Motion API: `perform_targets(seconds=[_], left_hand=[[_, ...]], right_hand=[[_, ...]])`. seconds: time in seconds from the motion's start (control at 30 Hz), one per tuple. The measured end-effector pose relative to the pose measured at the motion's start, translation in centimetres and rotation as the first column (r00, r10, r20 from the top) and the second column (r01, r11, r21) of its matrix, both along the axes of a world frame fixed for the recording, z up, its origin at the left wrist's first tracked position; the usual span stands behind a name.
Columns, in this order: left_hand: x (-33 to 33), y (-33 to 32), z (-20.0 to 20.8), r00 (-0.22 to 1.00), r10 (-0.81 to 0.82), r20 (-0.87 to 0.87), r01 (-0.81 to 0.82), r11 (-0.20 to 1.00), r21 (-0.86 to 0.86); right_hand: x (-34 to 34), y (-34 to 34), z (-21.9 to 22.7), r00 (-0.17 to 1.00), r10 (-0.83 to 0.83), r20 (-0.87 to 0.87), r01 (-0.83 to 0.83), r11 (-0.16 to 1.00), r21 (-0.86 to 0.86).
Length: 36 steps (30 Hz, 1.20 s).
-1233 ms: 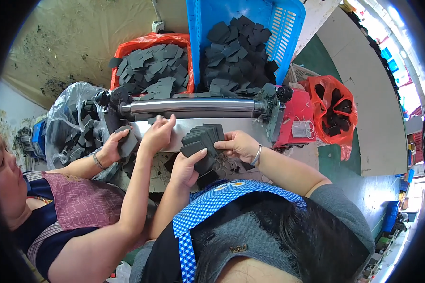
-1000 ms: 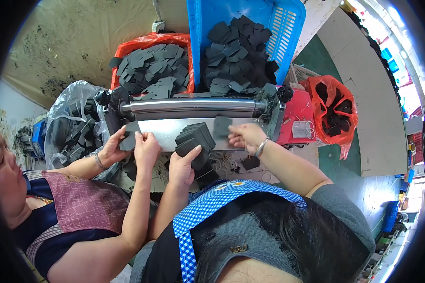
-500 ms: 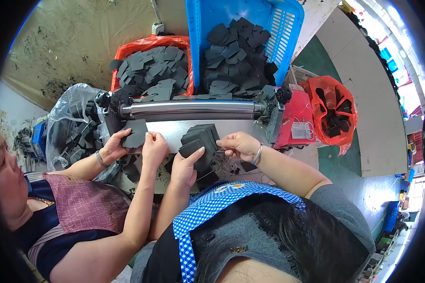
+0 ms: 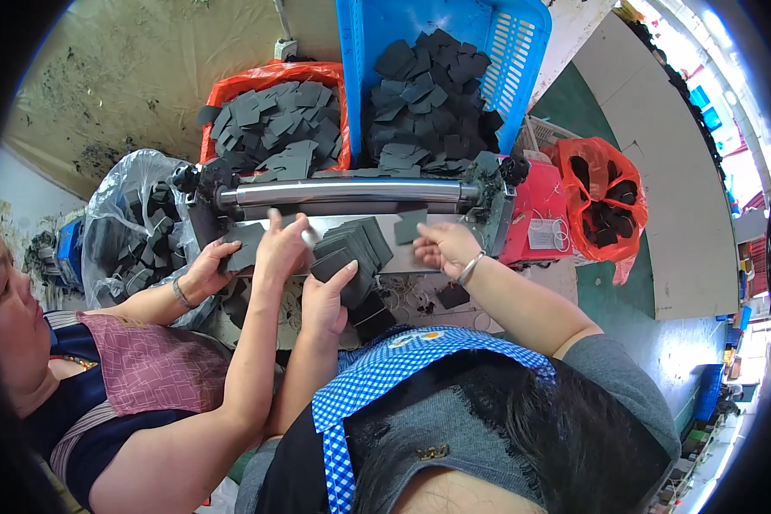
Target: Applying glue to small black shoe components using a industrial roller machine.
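Clasping the likely unprocessed stack (image 4: pixel 358 248), left hand (image 4: pixel 325 301) flanks right hand (image 4: pixel 447 248) pinching one piece (image 4: pixel 409 229); bagged pile (image 4: pixel 274 124) seems done.

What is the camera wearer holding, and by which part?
The left hand holds a fanned stack of dark pieces near its lower end, thumb on top; the right hand seems to pinch a single dark piece at its right edge.

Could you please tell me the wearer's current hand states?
Left hand: closed, holding a stack of dark pieces.
Right hand: touching one dark piece; grip unclear.
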<state>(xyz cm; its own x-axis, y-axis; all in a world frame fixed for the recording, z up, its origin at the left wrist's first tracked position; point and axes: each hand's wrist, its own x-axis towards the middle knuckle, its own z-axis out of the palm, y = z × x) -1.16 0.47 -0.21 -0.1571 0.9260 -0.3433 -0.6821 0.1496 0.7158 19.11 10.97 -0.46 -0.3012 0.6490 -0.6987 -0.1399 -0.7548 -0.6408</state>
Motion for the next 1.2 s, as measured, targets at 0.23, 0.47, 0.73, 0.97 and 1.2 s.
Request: perform_targets(seconds=[0.23, 0.47, 0.73, 0.97, 1.2], left_hand=[[0.2, 0.1, 0.2, 0.998, -0.056, 0.031, 0.055, 0.998, 0.007], [0.3, 0.1, -0.3, 1.0, 0.002, -0.017, -0.002, 1.0, -0.001], [0.5, 0.1, -0.3, 0.999, 0.003, -0.047, -0.002, 1.0, 0.027], [0.3, 0.1, 0.1, 0.973, -0.166, 0.16, 0.166, 0.986, 0.015], [1.0, 0.2, -0.9, 0.988, 0.088, -0.13, -0.079, 0.994, 0.069]], right_hand=[[-1.5, -1.7, 1.4, 0.937, 0.322, -0.132, -0.312, 0.945, 0.095], [-0.9, -1.5, 0.0, 0.988, 0.1, -0.121, -0.11, 0.99, -0.083], [-1.6, -1.8, 1.3, 0.974, 0.209, -0.087, -0.198, 0.972, 0.123], [-1.2, -1.9, 1.1, 0.889, 0.139, -0.436, -0.247, 0.948, -0.201], [-1.8, -2.2, 1.2, 0.96, 0.059, 0.274, -0.091, 0.99, 0.105]])
